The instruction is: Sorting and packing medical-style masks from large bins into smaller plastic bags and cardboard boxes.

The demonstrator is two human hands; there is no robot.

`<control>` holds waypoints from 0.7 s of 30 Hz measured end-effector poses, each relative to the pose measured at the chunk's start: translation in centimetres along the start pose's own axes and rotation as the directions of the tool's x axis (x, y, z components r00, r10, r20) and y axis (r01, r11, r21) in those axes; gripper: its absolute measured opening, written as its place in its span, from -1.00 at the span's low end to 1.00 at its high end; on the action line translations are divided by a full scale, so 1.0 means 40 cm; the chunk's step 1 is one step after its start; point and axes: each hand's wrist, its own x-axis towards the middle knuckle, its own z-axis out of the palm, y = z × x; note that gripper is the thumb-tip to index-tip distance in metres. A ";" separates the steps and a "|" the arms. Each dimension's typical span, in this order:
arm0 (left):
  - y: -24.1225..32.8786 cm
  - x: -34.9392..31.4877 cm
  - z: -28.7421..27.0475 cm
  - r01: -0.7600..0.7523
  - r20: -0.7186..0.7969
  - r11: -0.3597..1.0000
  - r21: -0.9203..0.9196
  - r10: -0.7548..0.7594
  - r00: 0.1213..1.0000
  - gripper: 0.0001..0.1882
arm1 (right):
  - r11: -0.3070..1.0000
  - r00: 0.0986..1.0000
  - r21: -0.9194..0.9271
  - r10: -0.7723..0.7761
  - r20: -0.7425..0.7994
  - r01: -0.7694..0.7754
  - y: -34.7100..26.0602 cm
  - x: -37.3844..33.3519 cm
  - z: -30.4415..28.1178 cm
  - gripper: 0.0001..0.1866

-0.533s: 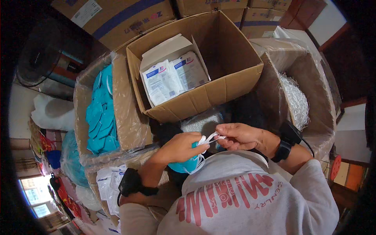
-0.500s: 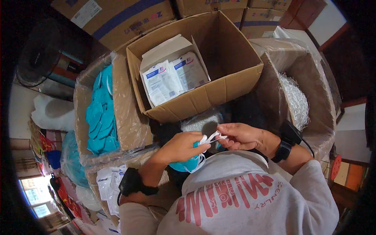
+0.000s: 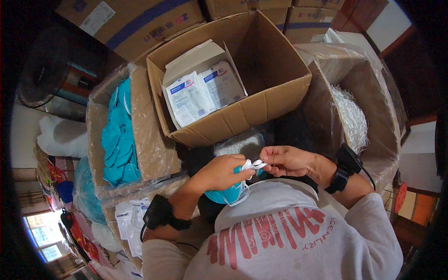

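Observation:
Close in front of my chest, my left hand (image 3: 218, 171) is closed round a teal face mask (image 3: 224, 195), its thumb and fingers pressing on the mask's edge. White elastic straps (image 3: 257, 164) stretch from that grip across to my right hand (image 3: 293, 161), which pinches their end between thumb and fingertips. A loop of strap also hangs down over the mask's side. Part of the mask is hidden under my left hand.
An open carton (image 3: 224, 123) ahead holds a white box (image 3: 186, 58) of sealed packets. To the left, a plastic-lined box (image 3: 154, 154) contains teal masks (image 3: 119, 144); to the right, another box (image 3: 373, 93) holds white straps (image 3: 350, 119). White packets (image 3: 128, 214) lie lower left.
My right fingers have tightened and drawn in on the strap end, and the straps between the hands look more bunched. My left hand still holds the mask, shifted slightly right.

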 end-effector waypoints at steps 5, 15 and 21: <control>0.036 -0.008 0.009 0.047 -0.049 0.742 -0.669 -0.107 0.993 -0.73 | 0.992 0.985 -0.071 -0.093 0.147 0.105 -0.024 -0.015 0.023 -0.83; 0.076 0.027 0.013 -0.147 -0.467 0.705 -0.694 -0.286 0.837 -0.71 | 0.911 0.975 -0.348 -0.191 0.115 0.219 -0.106 0.003 0.063 -0.81; 0.054 -0.021 -0.034 0.114 -0.086 0.661 -0.742 -0.263 0.961 -0.79 | 0.974 0.995 -0.216 -0.058 0.083 0.074 -0.118 -0.012 0.066 -0.87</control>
